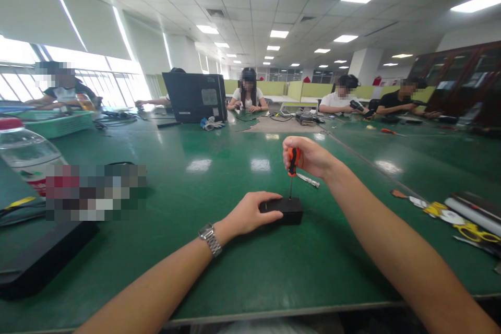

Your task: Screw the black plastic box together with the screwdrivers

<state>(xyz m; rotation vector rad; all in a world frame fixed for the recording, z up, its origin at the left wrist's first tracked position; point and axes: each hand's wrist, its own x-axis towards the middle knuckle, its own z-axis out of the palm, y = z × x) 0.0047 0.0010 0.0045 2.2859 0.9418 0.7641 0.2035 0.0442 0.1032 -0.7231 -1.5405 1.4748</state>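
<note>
A small black box [289, 210] lies flat on the green table [219, 250] in front of me. My left hand [250, 213], with a metal watch on its wrist, is closed over the box's left end and holds it down. My right hand [307, 155] is wrapped round the orange and black handle of a screwdriver [291, 172]. The screwdriver stands upright with its tip on the top of the box. A thin metal tool [308, 180] lies on the table just behind the box.
A plastic bottle [27, 156] and a flat black device [43, 261] sit at the left. Yellow-handled scissors [475, 230] and other tools lie at the right edge. Farther back stand a laptop [195, 96] and a green basket [58, 122]; several people sit round the table.
</note>
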